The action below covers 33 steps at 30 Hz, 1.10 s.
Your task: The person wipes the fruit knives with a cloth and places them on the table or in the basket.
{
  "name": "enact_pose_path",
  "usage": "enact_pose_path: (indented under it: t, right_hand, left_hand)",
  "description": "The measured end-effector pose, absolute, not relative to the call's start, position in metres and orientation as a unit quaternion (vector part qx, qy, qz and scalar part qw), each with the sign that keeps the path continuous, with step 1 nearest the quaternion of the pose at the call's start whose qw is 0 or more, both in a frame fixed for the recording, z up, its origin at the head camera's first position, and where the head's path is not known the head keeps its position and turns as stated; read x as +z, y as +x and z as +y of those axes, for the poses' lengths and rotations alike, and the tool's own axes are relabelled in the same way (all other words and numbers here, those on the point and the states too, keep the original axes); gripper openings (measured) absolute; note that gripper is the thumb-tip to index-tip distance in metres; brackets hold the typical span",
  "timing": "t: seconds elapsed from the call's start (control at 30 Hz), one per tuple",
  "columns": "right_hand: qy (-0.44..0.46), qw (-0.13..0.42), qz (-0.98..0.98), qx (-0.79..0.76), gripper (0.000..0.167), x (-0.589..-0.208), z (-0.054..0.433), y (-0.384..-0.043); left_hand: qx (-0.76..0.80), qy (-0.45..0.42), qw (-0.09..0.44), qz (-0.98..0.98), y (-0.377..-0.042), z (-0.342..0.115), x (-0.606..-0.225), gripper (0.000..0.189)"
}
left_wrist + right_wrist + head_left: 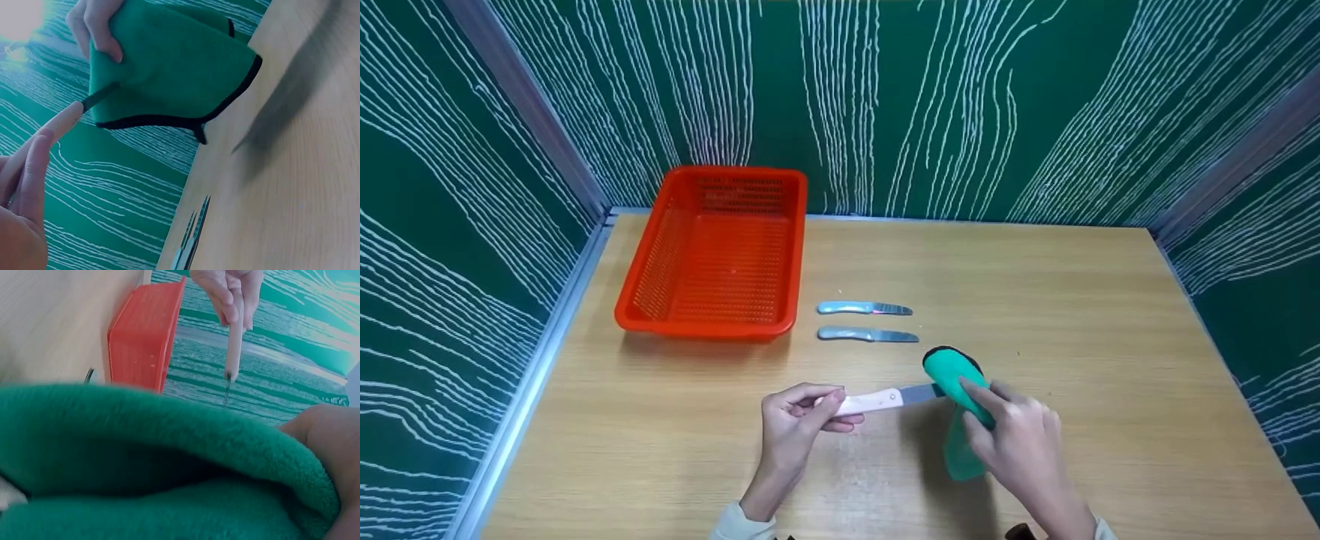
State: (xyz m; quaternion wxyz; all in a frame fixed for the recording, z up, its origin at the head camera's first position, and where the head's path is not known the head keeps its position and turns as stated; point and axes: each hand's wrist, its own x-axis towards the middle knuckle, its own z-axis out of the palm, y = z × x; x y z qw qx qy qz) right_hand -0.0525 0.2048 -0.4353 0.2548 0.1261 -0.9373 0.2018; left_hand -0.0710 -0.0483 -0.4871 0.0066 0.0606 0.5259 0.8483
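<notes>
My left hand (pixel 799 420) grips the pale pink handle of a knife (pixel 874 401), its blade pointing right. In my right hand (pixel 1020 431) is a green cloth (pixel 956 371) with a black edge, folded over the far part of the blade, so the tip is hidden. The left wrist view shows the blade running into the cloth (pixel 169 67), with right-hand fingers (pixel 104 34) on the cloth's upper side. From the right wrist, the cloth (pixel 140 416) fills the lower half, and the knife handle (pixel 235 343) hangs from the left hand beyond it.
Two knives with blue handles, an upper knife (pixel 864 307) and a lower knife (pixel 867 334), lie side by side on the wooden table (pixel 1072 300). A red plastic basket (pixel 705 328) stands at the back left. Green walls with white lines (pixel 840 112) enclose the table.
</notes>
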Motion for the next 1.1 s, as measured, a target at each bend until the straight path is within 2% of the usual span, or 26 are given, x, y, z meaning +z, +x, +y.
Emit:
enact_pose_path:
  t: [0.23, 0.4, 0.7, 0.93, 1.1]
  right_hand:
    - [0.077, 0.248, -0.928, 0.266, 0.030, -0.432, 0.217, -0.052]
    - [0.058, 0.269, -0.912, 0.304, 0.026, -0.425, 0.221, -0.050]
    - [0.124, 0.308, -0.878, 0.344, 0.030, -0.414, 0.206, -0.045]
    - [0.159, 0.275, -0.880, 0.355, 0.038, -0.418, 0.185, -0.043]
    - [0.181, 0.247, -0.905, 0.296, 0.037, -0.426, 0.173, -0.043]
  left_hand:
    - [0.825, 0.079, -0.001, 0.560, -0.073, -0.049, -0.486, 0.021]
    - [0.820, 0.068, 0.004, 0.569, -0.073, -0.049, -0.486, 0.021]
    - [0.817, 0.037, 0.020, 0.575, -0.073, -0.045, -0.483, 0.021]
    - [0.822, 0.027, 0.028, 0.568, -0.072, -0.044, -0.482, 0.023]
    - [0.826, 0.044, 0.017, 0.562, -0.071, -0.043, -0.483, 0.024]
